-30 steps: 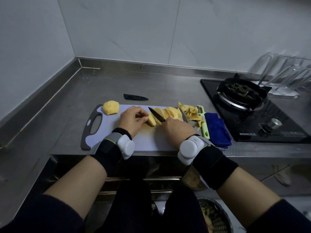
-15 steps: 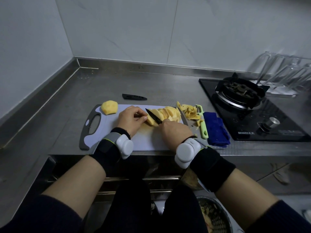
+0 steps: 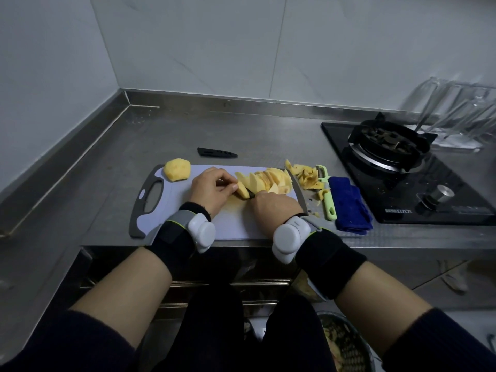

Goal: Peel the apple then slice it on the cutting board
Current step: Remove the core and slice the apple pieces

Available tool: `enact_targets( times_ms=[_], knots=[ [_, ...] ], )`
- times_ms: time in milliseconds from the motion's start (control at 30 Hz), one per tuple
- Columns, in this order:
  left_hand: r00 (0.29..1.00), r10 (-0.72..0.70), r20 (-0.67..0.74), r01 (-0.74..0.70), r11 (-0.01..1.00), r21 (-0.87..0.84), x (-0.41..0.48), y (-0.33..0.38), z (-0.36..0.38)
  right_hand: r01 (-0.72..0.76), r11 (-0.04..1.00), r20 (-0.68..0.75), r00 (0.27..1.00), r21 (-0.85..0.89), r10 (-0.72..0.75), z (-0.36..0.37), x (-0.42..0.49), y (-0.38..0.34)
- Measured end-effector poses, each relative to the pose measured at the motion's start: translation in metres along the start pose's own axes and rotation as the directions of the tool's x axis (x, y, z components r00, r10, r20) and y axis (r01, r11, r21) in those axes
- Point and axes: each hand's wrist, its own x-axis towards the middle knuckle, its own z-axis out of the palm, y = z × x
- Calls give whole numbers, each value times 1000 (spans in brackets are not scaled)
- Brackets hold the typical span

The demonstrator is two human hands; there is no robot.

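On the pale cutting board (image 3: 236, 226) lie a row of peeled apple slices (image 3: 268, 181) and, at its far left corner, a peeled apple half (image 3: 177, 169). My left hand (image 3: 212, 187) pinches the small apple piece (image 3: 243, 190) at the left end of the row. Just to its right, my right hand (image 3: 276, 206) grips the black knife (image 3: 251, 195), its blade low in that piece and mostly hidden.
A green peeler (image 3: 328, 193) and a pile of peels (image 3: 307, 177) lie right of the board, beside a folded blue cloth (image 3: 350, 206). A black knife sheath (image 3: 217, 152) lies behind the board. The gas stove (image 3: 394, 151) stands at right. The counter edge runs just below my wrists.
The knife blade, raised and visible over the slices before, has gone down into the apple piece. Both hands stay in about the same place on the board.
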Motion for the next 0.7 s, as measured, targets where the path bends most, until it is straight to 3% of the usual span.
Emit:
enact_targets(
  times_ms=[133,300,700],
  knots=[
    [1000,12,-1,-12,1000,9,-1,-1,-2,28,998,-21,999,-47,-29,6,-1,6],
    [1000,26,14,-26,1000,8,-1,1,-1,-48,999,-61,997,22,49,0,-4,9],
    [1000,18,-7,-18,999,29,-1,2,-1,1,1000,-126,992,25,2,-9,-16,9]
  ],
)
